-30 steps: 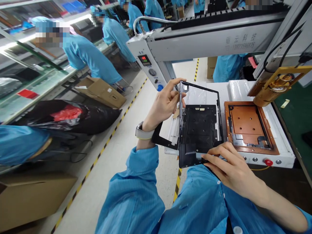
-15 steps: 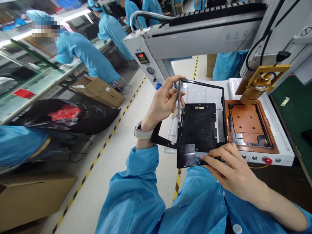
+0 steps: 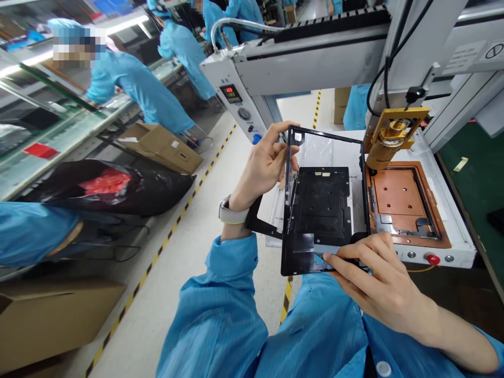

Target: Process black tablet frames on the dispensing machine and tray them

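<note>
From where I stand, the person has both bare hands closed on a thin, black, rectangular frame with a wide solid band along its near end [image 3: 298, 252]. The left hand [image 3: 270, 163] pinches it at the upper left corner, fingers curled over the edge; the right hand [image 3: 378, 278] grips its near edge by the lower right corner, fingertips up against the band. The frame is held tilted in the air, over the near side of a white machine bed [image 3: 457, 252], and the opening looks straight onto a black, flat, rectangular plate with small holes [image 3: 323, 205] lying there. A light-coloured watch [image 3: 232, 211] sits on the left wrist, below a rolled blue sleeve [image 3: 232, 262].

Just right of the frame on the same bed is an orange-brown rectangular fixture [image 3: 397, 194] with dark strips set inside its border. A brass-coloured cylindrical tool head [image 3: 388, 147] hangs over the fixture's far left corner, and a round red button [image 3: 433, 259] sits on the bed's front. Beyond the left hand stands a pale metal control box [image 3: 236, 105] with a lit display.

Farther off to the left, a co-worker in a blue smock [image 3: 129, 89] bends over a bench, near an open brown cardboard box [image 3: 161, 147] and a bulging black plastic bag [image 3: 157, 184] on the floor.
</note>
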The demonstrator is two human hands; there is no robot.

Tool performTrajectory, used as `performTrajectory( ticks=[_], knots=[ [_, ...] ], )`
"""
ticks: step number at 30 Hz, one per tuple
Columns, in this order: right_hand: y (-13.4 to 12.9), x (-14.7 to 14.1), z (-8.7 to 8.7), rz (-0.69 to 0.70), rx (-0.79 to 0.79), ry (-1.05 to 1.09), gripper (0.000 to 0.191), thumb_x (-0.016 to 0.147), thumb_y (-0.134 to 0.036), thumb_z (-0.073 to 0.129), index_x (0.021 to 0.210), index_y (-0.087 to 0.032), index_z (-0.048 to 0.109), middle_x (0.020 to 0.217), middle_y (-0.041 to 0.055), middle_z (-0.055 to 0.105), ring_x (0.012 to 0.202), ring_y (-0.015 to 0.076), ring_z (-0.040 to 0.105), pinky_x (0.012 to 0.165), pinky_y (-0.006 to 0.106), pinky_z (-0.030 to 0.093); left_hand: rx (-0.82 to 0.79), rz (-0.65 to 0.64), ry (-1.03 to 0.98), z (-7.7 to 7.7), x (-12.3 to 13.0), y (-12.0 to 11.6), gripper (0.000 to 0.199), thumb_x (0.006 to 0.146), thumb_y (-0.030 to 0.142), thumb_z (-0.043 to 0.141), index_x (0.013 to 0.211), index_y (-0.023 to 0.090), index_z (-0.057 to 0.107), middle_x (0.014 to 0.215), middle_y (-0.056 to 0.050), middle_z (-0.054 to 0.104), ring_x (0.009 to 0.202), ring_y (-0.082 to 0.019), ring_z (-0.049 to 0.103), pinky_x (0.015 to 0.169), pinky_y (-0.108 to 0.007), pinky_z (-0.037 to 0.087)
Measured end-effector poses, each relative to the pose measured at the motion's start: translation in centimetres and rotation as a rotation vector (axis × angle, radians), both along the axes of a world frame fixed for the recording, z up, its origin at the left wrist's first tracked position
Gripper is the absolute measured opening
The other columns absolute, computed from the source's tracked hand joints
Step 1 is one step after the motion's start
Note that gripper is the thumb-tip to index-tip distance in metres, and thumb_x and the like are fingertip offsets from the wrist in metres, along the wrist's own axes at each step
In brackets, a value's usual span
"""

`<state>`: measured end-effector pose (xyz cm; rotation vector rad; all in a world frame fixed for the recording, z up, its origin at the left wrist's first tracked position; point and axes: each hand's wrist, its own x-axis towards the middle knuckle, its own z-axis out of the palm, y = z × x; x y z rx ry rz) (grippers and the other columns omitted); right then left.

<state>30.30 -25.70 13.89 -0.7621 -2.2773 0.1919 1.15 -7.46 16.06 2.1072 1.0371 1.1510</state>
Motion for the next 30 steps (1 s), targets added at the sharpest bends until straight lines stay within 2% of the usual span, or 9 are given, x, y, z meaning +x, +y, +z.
performTrajectory(
  ticks=[4,9,15,22,28,30],
  knots=[
    [0.0,0.1,0.2,-0.005,0.009,0.007,0.021,0.108,-0.011,0.071,0.128,-0.015,0.072,0.11,0.0083,0.077,0.095,0.021,0.059,0.081,0.04,0.042,-0.007,0.002,-0.007,0.1,0.1,-0.1,0.061,0.107,0.075,0.058,0.155,0.038,0.056,0.08,-0.002,0.071,0.058,-0.019,0.069,0.049,-0.028,0.056],
    [0.3,0.2,-0.3,-0.01,0.021,0.017,0.021,0.107,-0.012,0.073,0.128,-0.014,0.072,0.112,0.0091,0.077,0.098,0.022,0.06,0.084,0.041,0.041,0.012,0.071,0.014,0.2,0.4,-0.2,0.058,0.108,0.076,0.056,0.15,0.035,0.057,0.08,-0.002,0.069,0.063,-0.02,0.073,0.051,-0.028,0.059],
    [0.4,0.3,-0.5,-0.012,0.017,0.012,0.019,0.109,-0.015,0.072,0.127,-0.015,0.071,0.11,0.008,0.077,0.096,0.0215,0.059,0.084,0.041,0.04,-0.02,0.059,-0.008,0.3,0.6,-0.3,0.057,0.109,0.075,0.056,0.149,0.035,0.057,0.076,-0.001,0.071,0.054,-0.018,0.068,0.05,-0.03,0.06],
    [0.5,0.5,-0.8,-0.019,0.003,0.0,0.024,0.108,-0.014,0.072,0.132,-0.016,0.07,0.112,0.0083,0.077,0.098,0.0216,0.061,0.086,0.042,0.042,-0.015,0.074,-0.02,-0.1,0.5,0.1,0.061,0.106,0.08,0.055,0.149,0.037,0.057,0.083,-0.004,0.075,0.053,-0.018,0.069,0.044,-0.028,0.056],
    [0.6,0.6,-1.2,-0.037,-0.009,-0.01,0.024,0.109,-0.015,0.071,0.133,-0.019,0.07,0.111,0.008,0.078,0.098,0.0226,0.062,0.089,0.043,0.045,-0.04,0.046,-0.065,-0.3,0.5,0.2,0.065,0.103,0.083,0.059,0.148,0.036,0.057,0.091,-0.005,0.078,0.062,-0.02,0.075,0.051,-0.029,0.059],
    [0.7,0.6,-1.3,-0.038,-0.011,-0.007,0.025,0.108,-0.014,0.071,0.132,-0.019,0.07,0.111,0.0078,0.078,0.098,0.0224,0.063,0.088,0.042,0.044,-0.03,0.047,-0.071,-0.4,0.4,0.3,0.065,0.103,0.082,0.059,0.147,0.035,0.058,0.09,-0.005,0.079,0.06,-0.019,0.073,0.049,-0.028,0.057]
  ],
)
